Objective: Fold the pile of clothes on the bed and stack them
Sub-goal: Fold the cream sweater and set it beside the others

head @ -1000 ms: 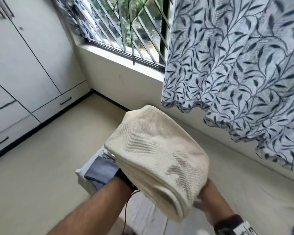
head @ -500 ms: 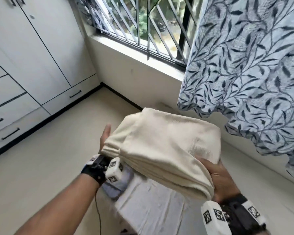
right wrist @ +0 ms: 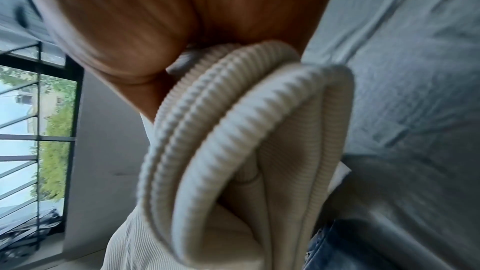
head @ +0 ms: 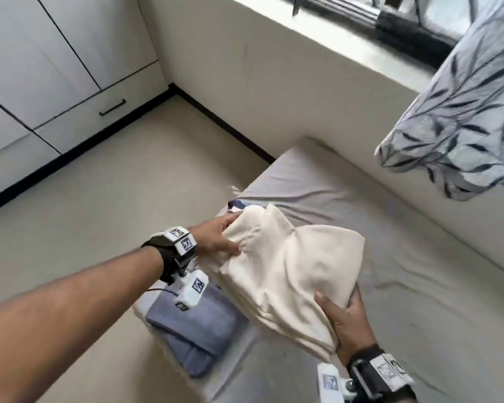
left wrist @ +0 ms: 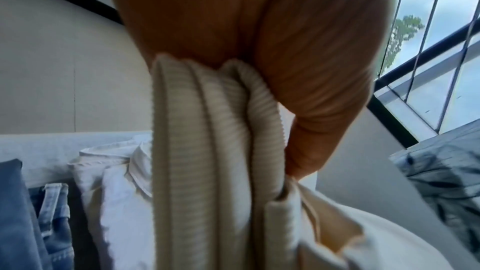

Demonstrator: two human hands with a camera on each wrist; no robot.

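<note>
Grey-sheeted bed (head: 419, 286) below a window sill, cupboards beyond. Left hand (head: 213, 237) pinches the far-left end and right hand (head: 344, 318) grips the near-right end of a folded cream ribbed garment (head: 291, 274), thumbs on top, long axis running between them. Garment held over the bed's near edge, above a folded blue garment (head: 195, 341).

Left hand (head: 216, 238) and right hand (head: 345, 321) both grip.
</note>
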